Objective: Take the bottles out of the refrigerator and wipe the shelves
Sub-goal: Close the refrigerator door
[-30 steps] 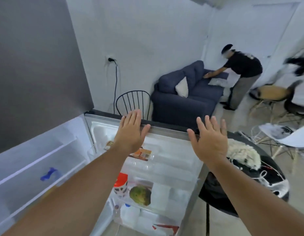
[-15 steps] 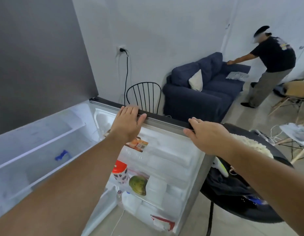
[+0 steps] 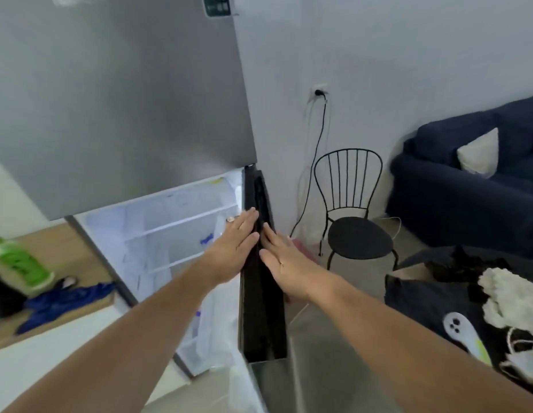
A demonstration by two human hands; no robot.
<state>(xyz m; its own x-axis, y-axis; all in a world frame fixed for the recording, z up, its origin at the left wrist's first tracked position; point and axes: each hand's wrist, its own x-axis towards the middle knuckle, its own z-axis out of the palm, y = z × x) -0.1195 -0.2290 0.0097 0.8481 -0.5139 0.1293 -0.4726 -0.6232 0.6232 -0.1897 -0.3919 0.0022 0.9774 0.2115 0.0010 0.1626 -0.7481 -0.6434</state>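
Grey steel refrigerator: standing at the left, its upper door shut, its lower compartment showing open below.
Lower door: seen edge-on as a dark strip running down the middle of the view, between the two hands.
Shelves: white, lying inside the lit compartment left of the door; a small blue item is sitting on one; no bottle can be made out on them.
Left hand: lying flat with fingers straight and together, palm pressing against the door's inner side, gripping nothing.
Right hand: lying flat and spread against the door's outer side, fingertips touching the dark edge, holding nothing.
Worktop: wooden, running left of the refrigerator, carrying a green bottle lying tilted and a blue cloth crumpled near its front edge.
Black wire chair: standing by the white wall, right of the door.
Power cord: hanging from a wall socket above the chair.
Navy sofa: sitting at far right, a pale cushion leaning on it.
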